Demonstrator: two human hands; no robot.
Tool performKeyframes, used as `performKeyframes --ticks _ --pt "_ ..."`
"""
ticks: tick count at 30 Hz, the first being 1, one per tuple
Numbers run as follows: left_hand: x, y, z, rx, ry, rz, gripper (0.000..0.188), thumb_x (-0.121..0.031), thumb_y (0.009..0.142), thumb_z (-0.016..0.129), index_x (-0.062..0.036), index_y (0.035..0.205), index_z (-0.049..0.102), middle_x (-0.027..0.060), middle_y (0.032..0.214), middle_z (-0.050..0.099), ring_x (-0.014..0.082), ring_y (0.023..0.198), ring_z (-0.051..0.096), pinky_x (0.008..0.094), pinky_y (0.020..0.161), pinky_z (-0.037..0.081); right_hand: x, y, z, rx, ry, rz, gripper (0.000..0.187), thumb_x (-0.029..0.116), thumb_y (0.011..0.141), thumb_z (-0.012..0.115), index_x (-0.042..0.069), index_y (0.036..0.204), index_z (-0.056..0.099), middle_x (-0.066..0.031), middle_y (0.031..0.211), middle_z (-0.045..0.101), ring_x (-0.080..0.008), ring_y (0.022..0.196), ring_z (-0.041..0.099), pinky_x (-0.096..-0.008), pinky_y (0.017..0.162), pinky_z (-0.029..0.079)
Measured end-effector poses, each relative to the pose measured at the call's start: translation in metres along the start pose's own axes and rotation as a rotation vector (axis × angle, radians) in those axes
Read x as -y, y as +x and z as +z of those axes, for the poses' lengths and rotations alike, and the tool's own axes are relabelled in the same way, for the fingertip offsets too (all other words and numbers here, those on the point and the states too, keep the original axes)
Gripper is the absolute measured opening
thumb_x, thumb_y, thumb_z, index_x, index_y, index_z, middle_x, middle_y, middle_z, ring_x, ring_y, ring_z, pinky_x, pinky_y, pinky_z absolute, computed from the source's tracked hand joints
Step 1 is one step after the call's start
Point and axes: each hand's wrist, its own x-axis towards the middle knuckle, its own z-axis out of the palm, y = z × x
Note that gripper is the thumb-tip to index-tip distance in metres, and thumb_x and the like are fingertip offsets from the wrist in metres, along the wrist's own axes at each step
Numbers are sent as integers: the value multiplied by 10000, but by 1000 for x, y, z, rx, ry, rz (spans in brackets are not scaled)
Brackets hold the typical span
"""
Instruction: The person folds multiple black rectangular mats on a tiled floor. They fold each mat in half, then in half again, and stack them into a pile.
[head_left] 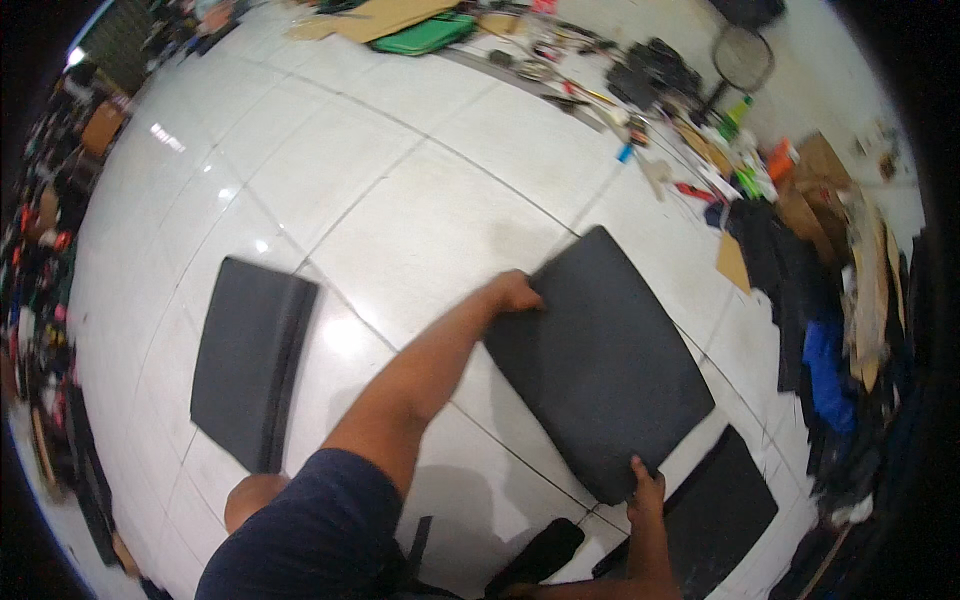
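Between my two hands is a dark grey rectangular sheet (600,360), tilted over the white tiled floor; its material I cannot make out. My left hand (520,292) is closed on its far left edge, fingers partly hidden. At the near corner my right hand (647,492) grips it, thumb on top. To the left lies a stack of similar dark sheets (250,360), apart from both hands. Another dark sheet (722,515) rests on the floor close to my right forearm and is partly covered by it.
Dark cloth scraps (770,260) and a blue cloth (828,375) are heaped along the right. Loose tools and small items line the far wall, with a racket (743,60), a green case (425,36) and cardboard (375,18). Mixed clutter (45,240) runs down the left side.
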Motion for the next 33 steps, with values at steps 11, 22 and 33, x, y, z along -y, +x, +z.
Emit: performKeyframes --ticks 11,22,33 --pt "28 -97 41 -50 -17 48 561 -409 838 661 73 1124 667 278 1171 653 404 1120 628 442 949 514 -10 37 -22 1 -46 -305 561 207 847 686 -76 1290 489 -207 1225 588 -323 1089 601 -436 948 500" --pt "184 -422 -68 -359 -622 -226 563 -320 852 710 123 1179 594 234 1056 688 280 928 698 381 827 548 106 -153 166 461 -750 -662 475 245 829 693 -92 1151 599 -161 1005 686 -257 903 658 -381 814 521" --pt "300 -585 -70 -1333 -1110 -147 462 -281 920 659 89 1177 558 184 1045 690 254 967 671 329 837 525 172 -387 556 997 -1377 -1293 676 466 826 744 -108 1149 590 -246 1026 681 -292 832 696 -384 745 552"
